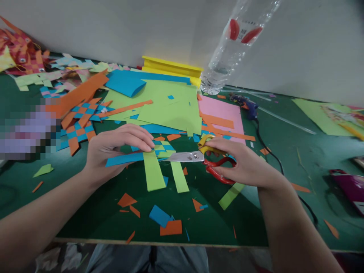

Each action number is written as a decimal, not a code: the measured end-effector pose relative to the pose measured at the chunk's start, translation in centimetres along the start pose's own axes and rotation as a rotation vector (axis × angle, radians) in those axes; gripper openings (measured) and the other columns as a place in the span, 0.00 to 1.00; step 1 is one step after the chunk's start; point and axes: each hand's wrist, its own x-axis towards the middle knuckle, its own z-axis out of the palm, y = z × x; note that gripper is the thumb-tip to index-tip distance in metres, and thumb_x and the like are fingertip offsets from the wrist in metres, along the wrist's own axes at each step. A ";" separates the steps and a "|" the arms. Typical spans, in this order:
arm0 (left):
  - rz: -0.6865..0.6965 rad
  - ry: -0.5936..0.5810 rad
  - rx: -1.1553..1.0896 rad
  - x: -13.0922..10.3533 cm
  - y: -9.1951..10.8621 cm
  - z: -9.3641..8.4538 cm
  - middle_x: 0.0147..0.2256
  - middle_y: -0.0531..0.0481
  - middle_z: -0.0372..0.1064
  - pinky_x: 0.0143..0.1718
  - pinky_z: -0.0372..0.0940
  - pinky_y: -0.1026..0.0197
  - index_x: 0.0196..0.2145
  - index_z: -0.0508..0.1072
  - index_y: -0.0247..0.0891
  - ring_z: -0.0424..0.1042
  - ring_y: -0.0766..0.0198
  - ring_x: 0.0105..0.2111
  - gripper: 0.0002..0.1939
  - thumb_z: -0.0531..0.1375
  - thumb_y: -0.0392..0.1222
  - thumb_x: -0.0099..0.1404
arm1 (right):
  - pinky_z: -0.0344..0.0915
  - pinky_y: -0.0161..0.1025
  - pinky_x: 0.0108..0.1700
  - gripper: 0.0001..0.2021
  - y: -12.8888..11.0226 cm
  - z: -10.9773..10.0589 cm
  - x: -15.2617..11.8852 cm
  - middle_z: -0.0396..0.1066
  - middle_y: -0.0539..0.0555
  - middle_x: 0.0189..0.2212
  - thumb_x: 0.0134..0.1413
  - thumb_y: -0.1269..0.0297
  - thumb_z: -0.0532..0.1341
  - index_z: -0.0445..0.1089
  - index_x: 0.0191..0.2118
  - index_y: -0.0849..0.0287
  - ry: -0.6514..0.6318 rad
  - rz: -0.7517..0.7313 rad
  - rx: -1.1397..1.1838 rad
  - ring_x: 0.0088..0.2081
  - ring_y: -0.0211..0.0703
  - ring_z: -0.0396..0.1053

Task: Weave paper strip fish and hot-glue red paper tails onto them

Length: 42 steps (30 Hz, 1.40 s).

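My left hand is closed on a woven piece of green and blue paper strips, pinching it between thumb and fingers. A blue strip sticks out to the left, and two green strips hang down toward me. In my right hand are scissors with one yellow and one red handle loop. Their blades point left and reach the woven piece between the two hanging green strips. The blade tips are partly hidden by the paper, so whether they touch it I cannot tell.
Green paper sheets, a pink sheet and orange-and-blue woven pieces lie behind my hands. A water bottle stands at the back, left of a glue gun with a black cord. Paper scraps litter the front.
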 end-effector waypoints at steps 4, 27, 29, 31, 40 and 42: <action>-0.003 -0.011 -0.025 -0.4 -0.2 -0.2 0.34 0.44 0.75 0.42 0.71 0.44 0.38 0.79 0.39 0.74 0.51 0.39 0.07 0.64 0.37 0.62 | 0.69 0.49 0.50 0.22 -0.2 -0.1 0.2 0.73 0.57 0.48 0.51 0.56 0.62 0.69 0.52 0.54 -0.017 -0.017 0.017 0.46 0.50 0.73; -0.114 0.004 -0.007 0.0 0.0 0.3 0.32 0.49 0.76 0.43 0.71 0.49 0.35 0.80 0.47 0.74 0.56 0.37 0.07 0.61 0.45 0.65 | 0.71 0.49 0.50 0.23 -0.3 -0.2 -0.1 0.72 0.57 0.49 0.48 0.56 0.63 0.69 0.52 0.55 0.000 0.057 -0.030 0.49 0.51 0.72; -0.113 0.013 -0.008 0.0 -0.1 0.3 0.32 0.49 0.76 0.43 0.71 0.49 0.35 0.80 0.47 0.74 0.56 0.37 0.07 0.61 0.45 0.65 | 0.71 0.50 0.50 0.23 -0.2 -0.2 -0.1 0.73 0.57 0.49 0.49 0.55 0.63 0.69 0.52 0.54 0.000 0.047 -0.033 0.48 0.51 0.72; -0.093 0.002 -0.003 0.1 -0.1 0.3 0.32 0.49 0.76 0.43 0.71 0.48 0.36 0.80 0.46 0.74 0.56 0.37 0.06 0.62 0.44 0.64 | 0.70 0.50 0.50 0.23 -0.1 -0.2 -0.1 0.73 0.57 0.48 0.51 0.55 0.62 0.69 0.53 0.54 -0.002 0.020 -0.026 0.48 0.51 0.72; -0.051 -0.031 -0.010 -0.1 0.0 0.0 0.34 0.48 0.75 0.43 0.70 0.46 0.38 0.79 0.44 0.74 0.55 0.38 0.06 0.63 0.41 0.63 | 0.67 0.51 0.54 0.22 0.2 -0.1 -0.1 0.73 0.57 0.49 0.53 0.56 0.62 0.68 0.54 0.54 -0.021 -0.045 -0.040 0.50 0.51 0.71; -0.048 -0.025 -0.004 -0.1 0.0 0.1 0.33 0.48 0.75 0.43 0.71 0.47 0.38 0.79 0.45 0.74 0.55 0.38 0.06 0.64 0.41 0.62 | 0.67 0.51 0.55 0.22 0.1 -0.1 -0.1 0.73 0.57 0.49 0.53 0.56 0.61 0.68 0.54 0.55 -0.029 -0.049 -0.047 0.50 0.51 0.71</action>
